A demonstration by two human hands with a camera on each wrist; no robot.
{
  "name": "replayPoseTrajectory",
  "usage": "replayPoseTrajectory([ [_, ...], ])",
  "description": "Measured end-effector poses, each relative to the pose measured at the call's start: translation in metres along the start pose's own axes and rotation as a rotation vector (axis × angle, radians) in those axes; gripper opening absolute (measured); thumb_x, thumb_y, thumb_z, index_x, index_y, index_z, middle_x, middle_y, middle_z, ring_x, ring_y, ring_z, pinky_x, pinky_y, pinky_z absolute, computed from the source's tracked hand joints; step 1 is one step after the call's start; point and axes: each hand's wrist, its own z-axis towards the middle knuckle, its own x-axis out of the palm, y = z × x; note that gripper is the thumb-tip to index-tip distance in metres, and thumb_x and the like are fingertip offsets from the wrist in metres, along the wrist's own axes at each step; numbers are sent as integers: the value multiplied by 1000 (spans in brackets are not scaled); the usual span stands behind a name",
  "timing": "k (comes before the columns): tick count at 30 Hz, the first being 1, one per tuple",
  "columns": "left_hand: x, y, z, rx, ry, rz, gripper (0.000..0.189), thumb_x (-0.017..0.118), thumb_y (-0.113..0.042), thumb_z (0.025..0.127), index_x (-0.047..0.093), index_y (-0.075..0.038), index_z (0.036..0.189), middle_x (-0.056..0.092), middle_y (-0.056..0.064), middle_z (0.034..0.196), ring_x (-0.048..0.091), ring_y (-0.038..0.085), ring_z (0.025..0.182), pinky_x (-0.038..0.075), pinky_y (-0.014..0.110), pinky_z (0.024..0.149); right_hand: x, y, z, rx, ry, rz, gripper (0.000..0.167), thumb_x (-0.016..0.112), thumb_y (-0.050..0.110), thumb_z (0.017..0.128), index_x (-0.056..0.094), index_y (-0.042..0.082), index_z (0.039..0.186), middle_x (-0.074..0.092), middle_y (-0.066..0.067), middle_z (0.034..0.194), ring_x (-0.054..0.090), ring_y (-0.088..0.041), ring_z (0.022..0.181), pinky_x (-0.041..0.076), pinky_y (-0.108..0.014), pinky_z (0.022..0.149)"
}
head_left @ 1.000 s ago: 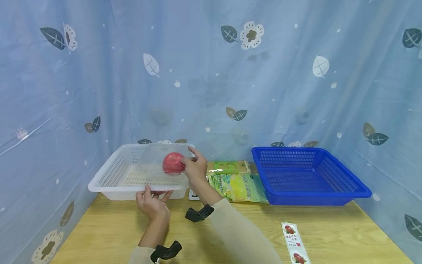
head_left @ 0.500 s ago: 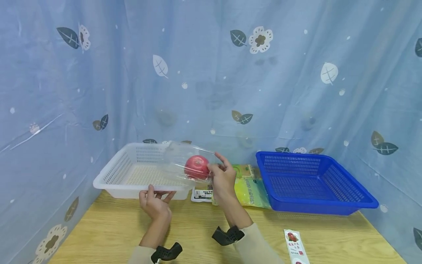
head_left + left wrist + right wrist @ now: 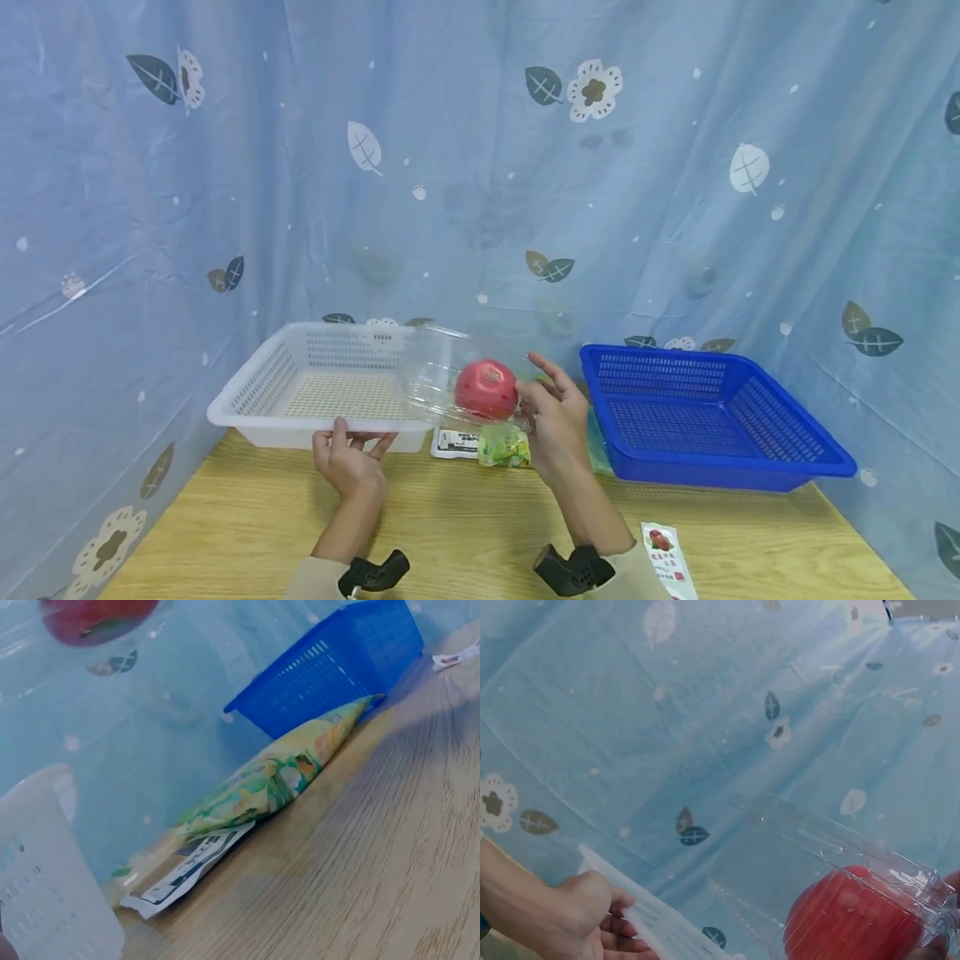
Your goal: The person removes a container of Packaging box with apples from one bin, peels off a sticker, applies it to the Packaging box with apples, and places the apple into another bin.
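My left hand [image 3: 351, 468] grips the front rim of a white plastic basket [image 3: 258, 420], thumb over the rim and fingers underneath. Nothing shows inside this basket. To its right, my right hand [image 3: 557, 421] holds a clear plastic box [image 3: 429, 367] by its right end, raised above the table. A red apple [image 3: 486, 390] lies in the box near those fingers. In the right wrist view the apple [image 3: 847, 919] shows through the crinkled clear plastic [image 3: 810, 825]; only parts of the right fingers appear at the edge.
A blue plastic basket [image 3: 712, 462] stands at the right. Between the baskets lie a yellow-green packet [image 3: 262, 787] and a white packet [image 3: 187, 870]. A strip with apple pictures [image 3: 666, 554] lies at the table's front right. A blue patterned curtain [image 3: 465, 167] hangs behind.
My right hand has moved right with the clear box and apple, from over the white basket to mostly beyond its right side. My left hand keeps its grip on the rim.
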Motion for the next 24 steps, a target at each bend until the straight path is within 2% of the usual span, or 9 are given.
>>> replayPoseTrajectory([
  [6,0,1,1,16,2,9,30,44,-20,109,39,-3,84,49,8,68,59,21,51,61,43,52,-18,10,-11,14,10,-40,50,59,-4,93,58,16,139,51,1,83,42,-10,61,35,-21,50],
  [12,0,0,-2,-13,-17,5,29,45,-19,108,39,-3,85,51,7,70,59,20,52,61,44,53,-38,12,-21,38,19,-99,49,57,-3,95,58,21,138,49,2,81,37,-10,57,31,-21,49],
  [17,0,0,-2,-30,-33,-1,25,45,-16,107,42,-3,85,54,7,74,60,20,52,61,43,52,-54,8,-28,52,17,-130,53,57,-5,94,54,17,142,48,1,82,39,-9,57,32,-20,48],
  [24,0,1,-2,-2,-18,1,27,44,-13,105,39,-2,80,49,9,69,58,22,51,60,42,50,-75,1,-38,78,7,-163,53,56,-7,93,53,14,141,47,1,81,39,-9,56,33,-21,49],
])
